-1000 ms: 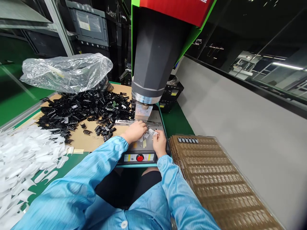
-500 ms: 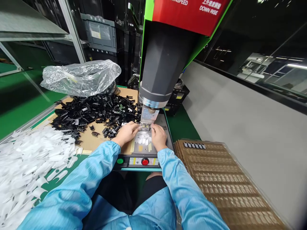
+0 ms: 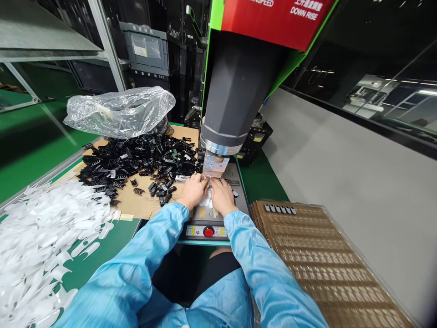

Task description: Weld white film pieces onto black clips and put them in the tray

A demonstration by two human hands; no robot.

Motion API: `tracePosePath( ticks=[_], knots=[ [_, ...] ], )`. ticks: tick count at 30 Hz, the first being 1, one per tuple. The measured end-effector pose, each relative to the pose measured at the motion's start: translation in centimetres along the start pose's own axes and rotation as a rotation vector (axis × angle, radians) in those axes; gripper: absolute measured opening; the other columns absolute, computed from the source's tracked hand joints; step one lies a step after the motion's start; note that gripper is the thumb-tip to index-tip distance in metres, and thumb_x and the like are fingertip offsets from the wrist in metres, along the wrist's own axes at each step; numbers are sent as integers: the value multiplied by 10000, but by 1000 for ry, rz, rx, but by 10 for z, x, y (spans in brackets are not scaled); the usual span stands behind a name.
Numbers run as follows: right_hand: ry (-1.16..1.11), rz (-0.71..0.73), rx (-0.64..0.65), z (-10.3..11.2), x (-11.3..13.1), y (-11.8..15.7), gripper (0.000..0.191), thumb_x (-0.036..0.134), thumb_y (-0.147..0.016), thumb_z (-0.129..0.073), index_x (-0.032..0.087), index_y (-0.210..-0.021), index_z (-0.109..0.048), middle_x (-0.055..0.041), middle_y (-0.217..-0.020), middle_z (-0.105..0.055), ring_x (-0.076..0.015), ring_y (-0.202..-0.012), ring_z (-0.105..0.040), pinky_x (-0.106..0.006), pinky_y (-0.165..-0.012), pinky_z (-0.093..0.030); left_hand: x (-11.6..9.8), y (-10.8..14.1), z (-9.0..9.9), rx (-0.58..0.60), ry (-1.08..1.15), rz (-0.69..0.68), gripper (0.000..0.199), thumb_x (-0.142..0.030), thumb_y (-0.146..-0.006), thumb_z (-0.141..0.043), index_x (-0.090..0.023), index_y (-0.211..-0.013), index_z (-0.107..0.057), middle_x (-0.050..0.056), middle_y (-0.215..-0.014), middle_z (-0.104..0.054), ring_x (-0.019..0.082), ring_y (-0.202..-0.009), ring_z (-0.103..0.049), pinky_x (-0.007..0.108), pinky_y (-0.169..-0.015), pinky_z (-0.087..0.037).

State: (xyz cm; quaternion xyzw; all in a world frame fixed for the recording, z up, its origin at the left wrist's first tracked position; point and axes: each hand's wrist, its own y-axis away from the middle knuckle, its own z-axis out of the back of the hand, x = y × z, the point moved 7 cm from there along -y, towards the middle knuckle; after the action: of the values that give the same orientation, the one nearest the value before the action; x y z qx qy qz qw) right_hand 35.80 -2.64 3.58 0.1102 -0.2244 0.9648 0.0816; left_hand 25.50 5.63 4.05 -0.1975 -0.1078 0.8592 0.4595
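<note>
My left hand (image 3: pixel 194 191) and my right hand (image 3: pixel 222 196) are close together on the machine's grey bed (image 3: pixel 213 219), directly below the clear block (image 3: pixel 215 165) on the machine's head. Their fingers are bent inward over the fixture, and the fingertips nearly meet. What they hold or press is hidden under them. Several white curved plastic pieces (image 3: pixel 206 200) lie between the hands, partly covered. Beside my right hand rests a small pale piece with a dark edge (image 3: pixel 235 193). A light metallic strip (image 3: pixel 182 178) lies left of my left hand.
Black plastic clips (image 3: pixel 136 159) are heaped on cardboard at the left, with a clear bag (image 3: pixel 119 111) behind. White pieces (image 3: pixel 51 228) pile nearer me. A red button (image 3: pixel 208 231) is at the bed's front. Stacked brown trays (image 3: pixel 317 255) stand right, with several pieces in the top row.
Both hands have come closer together over the fixture, the left one moving right. A small piece now shows beside my right hand. The left sleeve now covers the green button.
</note>
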Motion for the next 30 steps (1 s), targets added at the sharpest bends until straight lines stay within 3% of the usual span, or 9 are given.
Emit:
tracePosePath(
  ticks=[4, 9, 11, 14, 19, 21, 24, 30],
  knots=[
    [16, -1, 12, 1, 2, -2, 528, 171, -992, -523, 226, -1511, -603, -110, -1546, -615, -383, -1474, -448, -582, -1183, -404, -10, 2, 4, 54, -55, 24, 472, -397, -1069, -474, -191, -1475, -600, 194, -1344, -586, 351, -1220, -538, 482, -982, -469],
    [-13, 4, -33, 0, -5, -1, 532, 153, -956, -543, 261, -1470, -624, -100, -1536, -621, -378, -1431, -478, -574, -1158, -400, -14, 26, 26, 63, -18, -5, 428, -414, -1056, -511, -199, -1399, -650, 179, -1416, -581, 351, -1268, -530, 505, -1035, -461],
    [-21, -1, -55, 0, -4, -2, 505, 156, -939, -560, 240, -1430, -644, -117, -1515, -629, -391, -1425, -469, -590, -1164, -384, -3, 49, 41, 37, 6, -6, 383, -386, -1043, -546, -219, -1363, -674, 163, -1400, -602, 336, -1269, -539, 503, -1057, -457],
    [-46, 28, -90, 0, 17, -2, 451, 156, -917, -582, 197, -1357, -672, -148, -1413, -670, -386, -1401, -473, -583, -1176, -377, 36, 91, 63, -21, 17, 106, 358, -366, -1025, -585, -231, -1345, -672, 155, -1384, -622, 335, -1254, -554, 511, -1045, -472],
    [-166, 231, 14, -22, 97, -11, 453, 118, -926, -562, 216, -1359, -650, -101, -1419, -671, -312, -1381, -495, -501, -1186, -398, 103, 146, 76, -124, 68, 347, 386, -453, -1006, -639, -235, -1325, -642, 140, -1275, -636, 328, -1226, -594, 474, -1046, -496],
    [-181, 289, 80, -37, 124, -19, 449, 97, -927, -552, 223, -1348, -643, -90, -1449, -656, -292, -1382, -492, -483, -1168, -415, 113, 153, 70, -109, 96, 374, 411, -498, -985, -671, -229, -1294, -641, 133, -1228, -636, 319, -1194, -619, 456, -1028, -510],
    [-148, 294, 152, -57, 143, -30, 374, 84, -944, -534, 243, -1261, -653, -82, -1351, -697, -281, -1298, -535, -455, -1086, -451, 115, 152, 64, -66, 89, 385, 333, -482, -1000, -644, -226, -1214, -649, 130, -1189, -652, 316, -1163, -638, 450, -992, -519],
    [21, 183, 113, -62, 138, -39, 192, 144, -1012, -521, 233, -1114, -658, -112, -1099, -714, -297, -1075, -557, -425, -953, -437, 119, 146, 69, -35, 84, 395, 169, -307, -1001, -580, -228, -1142, -629, 123, -1129, -703, 310, -1122, -650, 447, -983, -510]
  ],
)
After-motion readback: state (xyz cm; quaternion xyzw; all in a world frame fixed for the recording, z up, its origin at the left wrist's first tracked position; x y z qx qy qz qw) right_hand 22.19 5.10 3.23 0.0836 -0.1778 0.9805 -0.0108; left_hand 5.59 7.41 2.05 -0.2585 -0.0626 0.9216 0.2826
